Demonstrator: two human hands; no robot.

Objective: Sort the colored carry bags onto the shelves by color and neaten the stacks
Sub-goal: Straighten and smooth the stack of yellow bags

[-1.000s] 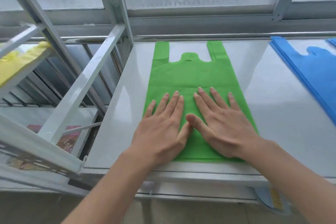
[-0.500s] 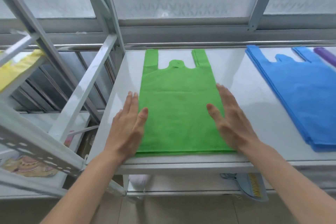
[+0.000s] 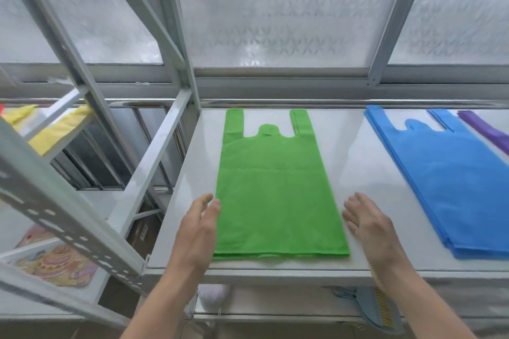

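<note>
- Green non-woven carry bag stack (image 3: 278, 195) lies flat on the white shelf (image 3: 355, 173), towards the shelf's left end; its long axis runs from the front edge to the back.
- Its two handle loops point away from the person, towards the frosted window (image 3: 289, 14); the stitched bottom hem lies just behind the shelf's front edge, roughly parallel to it.
- Left hand (image 3: 199, 231) stands at the stack's left side edge, fingers straight and held together, touching or very nearly touching the fabric; it pinches nothing.
- Right hand (image 3: 369, 226) is beside the stack's right side edge, fingers straight and slightly spread, gripping nothing; whether it touches the edge cannot be told.
- Blue carry bag stack (image 3: 451, 184) lies flat on the same shelf to the right, well apart from the green one; its handles also point towards the window, and its long axis slants towards the right at the near end.
- Purple bag (image 3: 487, 129) shows only in part at the right border, just beyond the blue stack.
- Yellow bags (image 3: 52, 132) lie on a separate rack to the left, partly hidden behind the grey metal uprights (image 3: 82, 71).
- Blue dustpan (image 3: 377, 308) sits on the lower level under the shelf's front edge.
</note>
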